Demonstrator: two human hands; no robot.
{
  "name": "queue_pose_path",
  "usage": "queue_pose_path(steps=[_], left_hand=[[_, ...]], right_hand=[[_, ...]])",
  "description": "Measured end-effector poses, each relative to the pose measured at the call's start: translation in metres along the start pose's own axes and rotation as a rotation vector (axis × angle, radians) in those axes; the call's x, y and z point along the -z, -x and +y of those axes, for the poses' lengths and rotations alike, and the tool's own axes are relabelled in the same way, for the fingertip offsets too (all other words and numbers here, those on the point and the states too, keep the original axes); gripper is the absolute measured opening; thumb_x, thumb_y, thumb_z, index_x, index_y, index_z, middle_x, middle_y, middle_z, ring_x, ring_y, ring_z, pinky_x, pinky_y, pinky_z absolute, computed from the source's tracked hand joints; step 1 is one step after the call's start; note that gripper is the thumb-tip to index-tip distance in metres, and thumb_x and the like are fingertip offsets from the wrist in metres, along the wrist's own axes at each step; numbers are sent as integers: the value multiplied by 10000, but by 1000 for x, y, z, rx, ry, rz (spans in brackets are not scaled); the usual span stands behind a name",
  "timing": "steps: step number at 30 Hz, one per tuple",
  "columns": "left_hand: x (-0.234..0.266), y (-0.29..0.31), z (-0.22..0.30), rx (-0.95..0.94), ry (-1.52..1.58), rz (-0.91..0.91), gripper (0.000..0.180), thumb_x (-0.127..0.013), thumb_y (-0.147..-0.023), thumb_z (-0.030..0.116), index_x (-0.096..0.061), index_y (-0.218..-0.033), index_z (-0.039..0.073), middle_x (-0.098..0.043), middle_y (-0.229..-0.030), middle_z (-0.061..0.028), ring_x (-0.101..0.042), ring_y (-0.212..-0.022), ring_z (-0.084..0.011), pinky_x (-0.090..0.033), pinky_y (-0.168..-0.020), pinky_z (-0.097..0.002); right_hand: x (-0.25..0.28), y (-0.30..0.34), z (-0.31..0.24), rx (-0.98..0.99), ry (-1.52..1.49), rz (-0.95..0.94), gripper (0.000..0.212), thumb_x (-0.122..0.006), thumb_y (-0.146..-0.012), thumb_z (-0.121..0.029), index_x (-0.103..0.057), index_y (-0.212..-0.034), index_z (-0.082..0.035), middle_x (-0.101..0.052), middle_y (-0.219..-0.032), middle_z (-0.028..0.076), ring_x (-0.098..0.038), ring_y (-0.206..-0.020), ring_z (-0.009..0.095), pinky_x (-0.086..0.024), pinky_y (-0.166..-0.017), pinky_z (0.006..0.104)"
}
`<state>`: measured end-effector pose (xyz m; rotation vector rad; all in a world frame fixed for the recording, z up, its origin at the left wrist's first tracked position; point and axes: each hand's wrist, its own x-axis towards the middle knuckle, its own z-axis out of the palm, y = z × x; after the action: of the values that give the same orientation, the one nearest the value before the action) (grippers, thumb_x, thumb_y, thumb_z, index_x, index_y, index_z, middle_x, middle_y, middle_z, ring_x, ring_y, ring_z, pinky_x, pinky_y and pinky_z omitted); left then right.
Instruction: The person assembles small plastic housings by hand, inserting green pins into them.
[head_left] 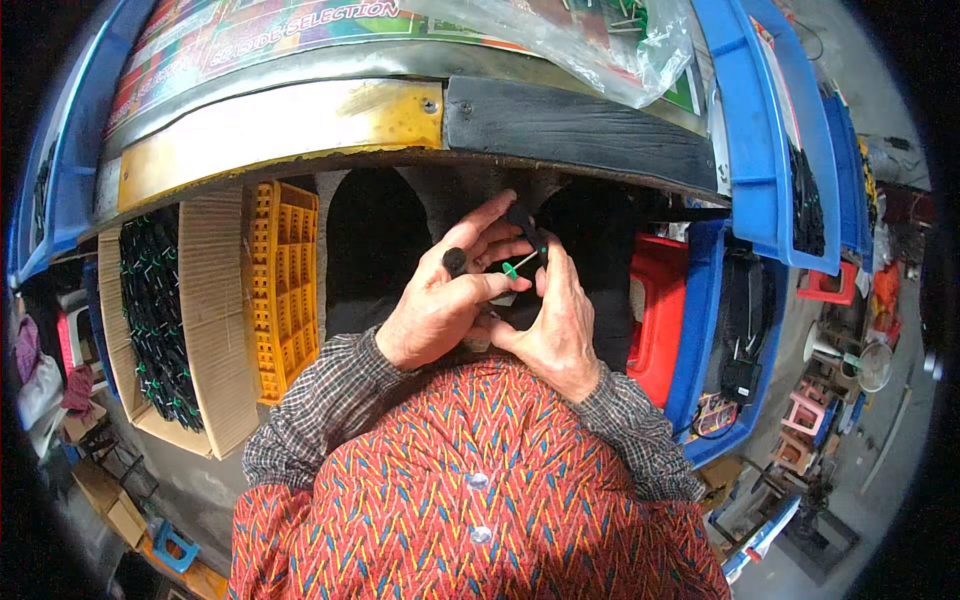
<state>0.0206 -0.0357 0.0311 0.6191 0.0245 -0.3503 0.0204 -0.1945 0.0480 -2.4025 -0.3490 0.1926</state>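
Note:
My left hand [437, 312] and my right hand [560, 335] meet in front of my lap, just beyond the tabletop's near edge. Between my left thumb and fingertips is a thin metal pin with a green disc [511, 270] on it. A round black knob [455, 262] pokes out between the fingers of that same hand; the rest of it is hidden. The fingers of my right hand are closed on a narrow black part [541, 243], and the pin's far end reaches up against it. Whether pin and part are joined I cannot tell.
A cardboard box [222, 330] of black pieces with green bits stands at left, beside a yellow crate [287, 290]. To the right are a red stool [658, 310] and a blue bin [700, 330] of black parts. Clear plastic [610, 60] lies on the table.

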Motion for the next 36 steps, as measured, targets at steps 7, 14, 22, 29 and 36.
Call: queue_pose_path(steps=[7, 14, 22, 29, 36], left_hand=[[0, -7, 3, 32, 74, -6, 689, -549, -879, 141, -220, -1475, 32, -384, -1423, -173, -434, -1263, -261, -432, -984, -412], [-7, -9, -2, -25, -34, 20, 680, -530, -882, 114, -214, -1478, 27, -403, -1406, -183, -425, -1271, -280, -437, -982, -405], [-2, -7, 5, -4, -35, -3, 693, -551, -835, 71, -256, -1459, 3, -429, -1389, -184, -432, -1274, -286, -429, -1000, -411], [-2, -7, 3, -8, -55, 16, 600, -524, -847, 25, -339, -1417, -11, -455, -1373, -158, -465, -1237, -244, -419, -1003, -386], [-1, -8, -2, -59, -138, 93, 536, -530, -848, 11, -395, -1367, -11, -505, -1307, -135, -505, -1179, -227, -434, -984, -375]], right_hand=[[-5, 0, 4, 27, 25, 39, 1010, -827, -576, -240, -268, -1385, -12, -522, -1038, 192, -554, -963, 381, -467, -787, 456], [-4, -1, 2, -30, -5, 24, 1041, -828, -555, -225, -256, -1401, -25, -518, -1074, 197, -543, -976, 383, -447, -812, 462], [-3, -1, 5, 51, 2, 32, 947, -801, -585, -207, -289, -1350, 12, -514, -1069, 199, -540, -969, 372, -433, -805, 457], [-2, -1, 0, 7, -93, -26, 926, -793, -589, -177, -290, -1342, 15, -512, -1027, 177, -543, -917, 346, -437, -800, 451], [-5, -3, 1, 15, -145, -47, 895, -785, -579, -114, -296, -1319, 11, -513, -1019, 174, -545, -899, 348, -453, -789, 450]])
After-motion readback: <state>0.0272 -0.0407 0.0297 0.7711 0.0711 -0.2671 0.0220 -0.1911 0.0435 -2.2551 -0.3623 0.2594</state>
